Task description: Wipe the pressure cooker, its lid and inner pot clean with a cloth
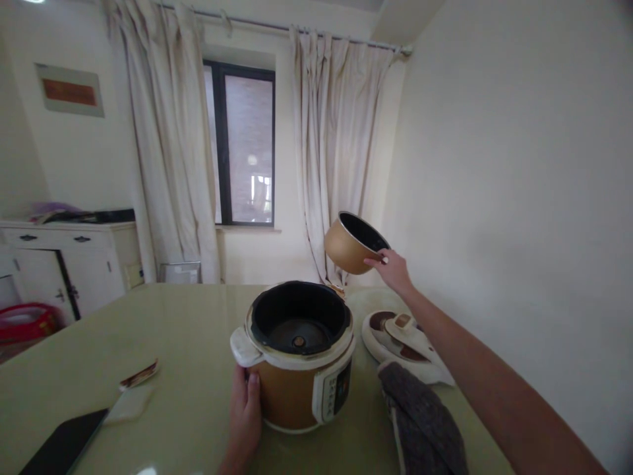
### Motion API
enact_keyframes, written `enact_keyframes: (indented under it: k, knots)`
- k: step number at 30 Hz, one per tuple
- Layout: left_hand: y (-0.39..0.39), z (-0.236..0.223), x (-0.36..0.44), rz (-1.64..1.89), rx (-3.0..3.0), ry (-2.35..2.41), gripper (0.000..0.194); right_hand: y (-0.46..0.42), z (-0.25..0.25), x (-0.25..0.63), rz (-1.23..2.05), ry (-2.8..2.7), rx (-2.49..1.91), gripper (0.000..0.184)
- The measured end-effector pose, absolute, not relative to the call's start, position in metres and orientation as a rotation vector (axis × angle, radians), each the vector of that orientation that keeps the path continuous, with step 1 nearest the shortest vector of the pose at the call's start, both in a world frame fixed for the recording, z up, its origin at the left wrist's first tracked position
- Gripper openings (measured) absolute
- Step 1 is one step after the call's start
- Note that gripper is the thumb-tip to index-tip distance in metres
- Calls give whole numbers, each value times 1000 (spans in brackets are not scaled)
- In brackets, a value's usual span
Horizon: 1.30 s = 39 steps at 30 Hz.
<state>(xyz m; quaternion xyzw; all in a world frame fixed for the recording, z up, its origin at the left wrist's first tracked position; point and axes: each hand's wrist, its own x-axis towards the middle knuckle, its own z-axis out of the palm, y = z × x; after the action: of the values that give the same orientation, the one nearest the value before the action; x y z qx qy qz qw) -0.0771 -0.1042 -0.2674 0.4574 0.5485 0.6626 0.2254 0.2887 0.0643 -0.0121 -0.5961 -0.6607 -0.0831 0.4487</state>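
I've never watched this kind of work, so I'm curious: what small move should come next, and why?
Probably tip the inner pot level: the right hand grips it by the rim at one side, and it is tilted in mid-air, away from the open cooker, whose side the left hand touches.

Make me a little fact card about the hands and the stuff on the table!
Left hand: against the side of a round gold-and-white cooker, below its white handle
Right hand: gripping the rim of a round gold pot with black inside
Pot: tilted, held in the air
Cooker: lidless, standing on a glossy pale green table
Right of cooker: white-and-brown lid, dark grey cloth
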Motion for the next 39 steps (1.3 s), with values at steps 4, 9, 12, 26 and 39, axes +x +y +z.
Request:
enact_keyframes:
  k: [4,9,12,26,39]
  knots:
    - [-104,-266,-77,1832,1246,1506,68,20,45,286,-33,-1896,-985,46]
    - [-106,-261,-82,1771,1234,1494,71,-36,62,250,77,-2115,-862,43]
    - [-109,-256,-85,1732,1245,1463,75,-49,49,231,83,-2188,-842,41]
    - [-104,-261,-86,1766,1273,1455,71,-49,-13,202,129,-2305,-879,34]
    - [-112,-247,-94,1690,1256,1443,76,-45,-54,250,328,-2252,-899,45]
